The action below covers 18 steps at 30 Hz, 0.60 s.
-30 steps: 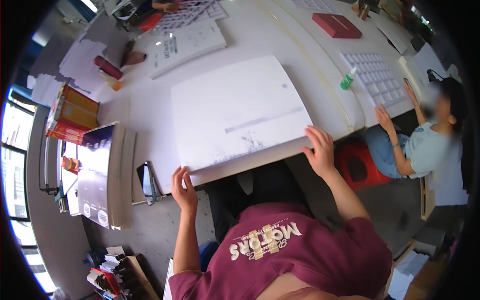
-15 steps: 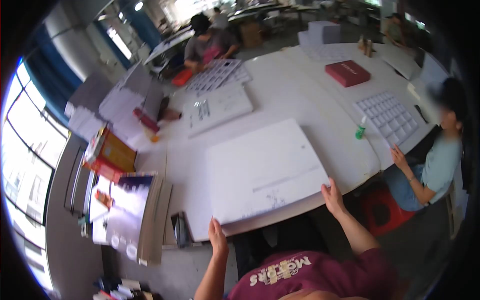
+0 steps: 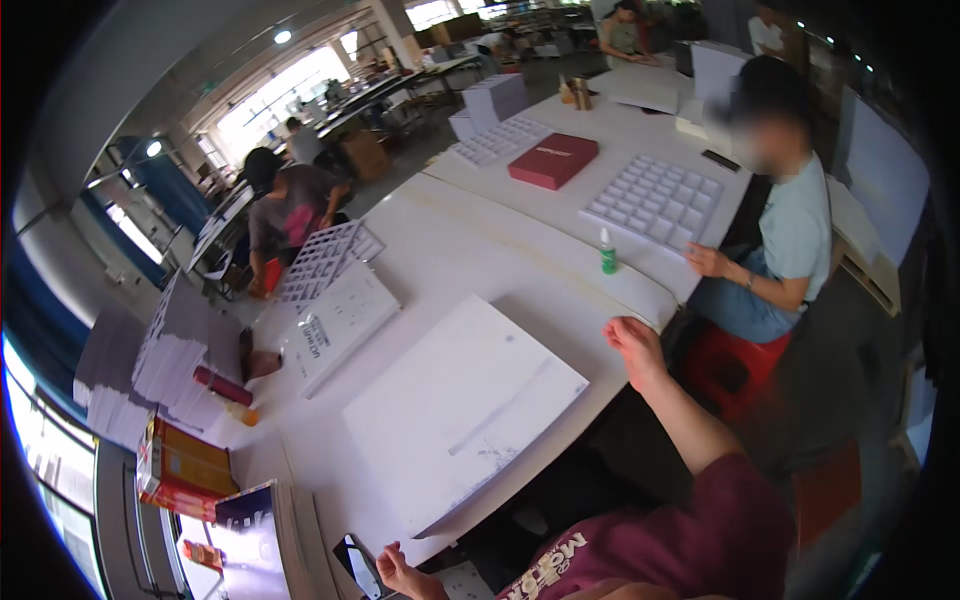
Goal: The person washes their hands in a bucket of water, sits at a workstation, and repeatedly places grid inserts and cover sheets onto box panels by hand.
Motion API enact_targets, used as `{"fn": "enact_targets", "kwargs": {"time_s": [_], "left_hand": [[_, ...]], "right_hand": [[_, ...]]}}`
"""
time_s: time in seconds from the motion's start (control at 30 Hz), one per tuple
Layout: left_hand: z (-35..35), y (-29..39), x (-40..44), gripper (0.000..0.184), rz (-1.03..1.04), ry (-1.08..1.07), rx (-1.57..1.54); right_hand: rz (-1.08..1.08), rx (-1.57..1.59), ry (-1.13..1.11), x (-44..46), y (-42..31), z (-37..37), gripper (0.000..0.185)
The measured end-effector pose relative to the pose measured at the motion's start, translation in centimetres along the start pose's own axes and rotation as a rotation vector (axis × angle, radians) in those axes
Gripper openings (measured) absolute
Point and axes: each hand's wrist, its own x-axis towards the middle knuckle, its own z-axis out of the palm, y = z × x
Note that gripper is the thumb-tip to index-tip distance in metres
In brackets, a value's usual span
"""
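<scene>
A flat white box (image 3: 465,410) with grey scuffs and smudges on top lies on the table in front of me. My right hand (image 3: 637,350) hovers off its right corner, fingers loosely bent, with nothing visible in it. By the table's front edge, my left hand (image 3: 405,572) is away from the box's near corner, thumb raised and fingers partly bent; nothing shows in it. A dark phone-like object (image 3: 357,566) lies just left of that hand. Beyond my right hand stands a small green bottle with a white tip (image 3: 608,252).
Left are paper stacks (image 3: 185,365), a red-yellow tin (image 3: 185,465) and a printed stack (image 3: 262,545). A plastic-wrapped white box (image 3: 340,325), dark red box (image 3: 553,160) and compartment tray (image 3: 655,200) lie farther off. A co-worker (image 3: 785,210) sits at right, another (image 3: 290,200) at far left.
Both hands have let go of the white box's near corners and moved apart from it. The view has swung to the right, shifting the table leftward in it.
</scene>
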Motion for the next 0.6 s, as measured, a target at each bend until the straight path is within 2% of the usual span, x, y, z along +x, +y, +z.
{"fn": "enact_targets", "kwargs": {"time_s": [0.07, 0.17, 0.23, 0.27, 0.33, 0.37, 0.43, 0.47, 0.57, 0.6], "left_hand": [[2.2, 3.6, -1.6, 0.039, 0.069, 0.043, 0.009], [2.5, 3.7, -1.1, 0.046, 0.076, -0.238, 0.093], [6.0, 7.0, -2.1, 0.044, 0.146, -0.239, 0.048], [7.2, 7.6, -1.9, 0.041, 0.203, -0.350, 0.081], [10.9, 11.3, -3.7, 0.003, 0.197, -0.425, -0.063], [12.4, 12.7, -4.2, 0.002, 0.213, -0.510, -0.120], [14.2, 14.5, -4.2, 0.005, 0.326, -0.701, -0.016], [15.2, 15.6, -4.9, 0.009, 0.328, -0.758, -0.073], [18.1, 19.0, -5.5, 0.029, 0.502, -0.937, -0.061], [19.0, 19.5, -5.7, 0.023, 0.493, -0.972, -0.067]], "right_hand": [[-0.050, 0.197, -0.114, -0.7, -1.8, 1.6, 0.033], [-0.027, 0.368, -0.464, -1.8, -4.0, 4.0, 0.067], [0.010, 0.492, -0.637, -3.1, -5.6, 6.1, 0.084], [-0.005, 0.522, -0.701, -3.5, -5.9, 6.8, 0.092], [-0.005, 0.594, -0.750, -4.3, -7.2, 8.3, 0.097], [0.002, 0.630, -0.779, -4.6, -7.7, 8.9, 0.099], [-0.025, 0.611, -0.863, -4.8, -8.3, 9.6, 0.096], [-0.026, 0.605, -0.907, -4.9, -8.3, 9.9, 0.095], [0.016, 0.536, -0.940, -5.8, -8.2, 11.0, 0.098], [0.045, 0.528, -0.956, -6.0, -7.8, 11.3, 0.100]]}}
